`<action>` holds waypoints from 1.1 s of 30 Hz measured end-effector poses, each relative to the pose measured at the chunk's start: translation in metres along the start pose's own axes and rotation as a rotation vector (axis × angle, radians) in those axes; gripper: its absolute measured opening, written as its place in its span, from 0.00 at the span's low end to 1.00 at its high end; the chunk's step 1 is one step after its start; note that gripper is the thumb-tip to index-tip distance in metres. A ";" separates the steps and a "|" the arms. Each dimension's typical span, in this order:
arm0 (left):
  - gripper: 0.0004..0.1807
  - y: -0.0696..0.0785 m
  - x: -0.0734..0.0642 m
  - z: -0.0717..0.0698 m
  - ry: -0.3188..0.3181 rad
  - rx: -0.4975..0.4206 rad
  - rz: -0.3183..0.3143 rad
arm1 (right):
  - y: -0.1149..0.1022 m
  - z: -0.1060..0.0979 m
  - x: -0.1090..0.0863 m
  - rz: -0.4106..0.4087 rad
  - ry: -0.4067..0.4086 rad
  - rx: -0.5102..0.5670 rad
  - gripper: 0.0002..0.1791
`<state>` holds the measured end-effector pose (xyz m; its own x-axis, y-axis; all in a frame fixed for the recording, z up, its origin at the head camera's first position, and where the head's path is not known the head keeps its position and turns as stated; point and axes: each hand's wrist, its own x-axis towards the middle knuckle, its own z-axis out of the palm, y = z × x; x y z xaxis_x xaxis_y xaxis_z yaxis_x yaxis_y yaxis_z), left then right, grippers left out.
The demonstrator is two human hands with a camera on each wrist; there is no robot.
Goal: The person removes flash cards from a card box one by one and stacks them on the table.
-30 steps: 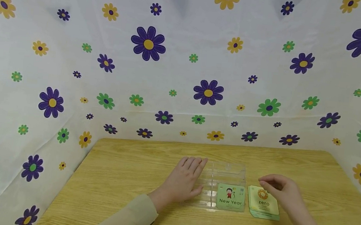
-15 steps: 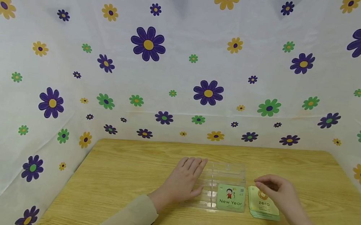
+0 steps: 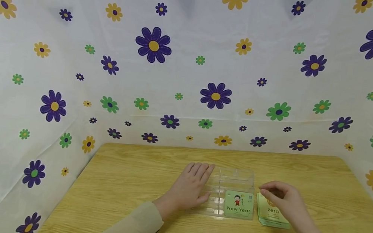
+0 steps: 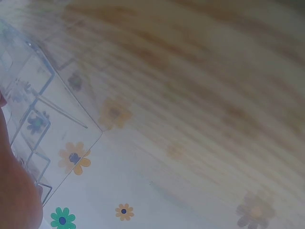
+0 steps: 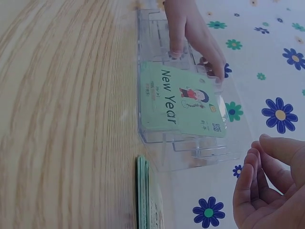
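1. Lying flat on the wooden table (image 3: 134, 171), toward the near edge: a clear plastic tray (image 3: 234, 179) with ribbed dividers, see-through enough that the wood grain shows through its floor.
2. Resting in the tray's near right part: a pale green card (image 3: 238, 205) printed "New Year" with a small figure in red — face up, rounded corners.
3. Just beside the tray on the right, apart from it: a small stack of green cards (image 3: 272, 216), top one reading "zero", edges slightly fanned.
4. Left hand (image 3: 190, 186) laid flat on the tray's left end, fingers straight and together, gripping nothing.
5. Right hand (image 3: 283, 201) poised over the far end of the stack, fingers loosely curled, nothing held — contact with the top card not clear from any view.
6. Behind and around: white sheet (image 3: 190, 75) with purple, green and yellow flowers.
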<state>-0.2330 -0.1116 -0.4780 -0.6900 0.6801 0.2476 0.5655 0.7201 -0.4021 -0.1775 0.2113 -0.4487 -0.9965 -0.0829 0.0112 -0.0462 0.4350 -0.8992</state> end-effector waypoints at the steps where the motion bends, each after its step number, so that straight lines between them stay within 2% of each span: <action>1: 0.47 0.000 0.000 0.000 0.000 0.000 0.001 | 0.000 0.001 0.000 -0.001 -0.001 0.002 0.14; 22: 0.47 0.000 0.000 -0.001 -0.006 -0.001 0.001 | 0.000 0.010 0.004 -0.047 -0.012 -0.008 0.10; 33: 0.47 0.000 0.001 -0.003 -0.015 -0.012 0.000 | 0.003 0.014 0.006 -0.023 -0.014 -0.010 0.11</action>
<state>-0.2321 -0.1109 -0.4755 -0.6967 0.6782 0.2338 0.5712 0.7216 -0.3912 -0.1829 0.1998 -0.4569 -0.9941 -0.1056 0.0254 -0.0698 0.4419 -0.8943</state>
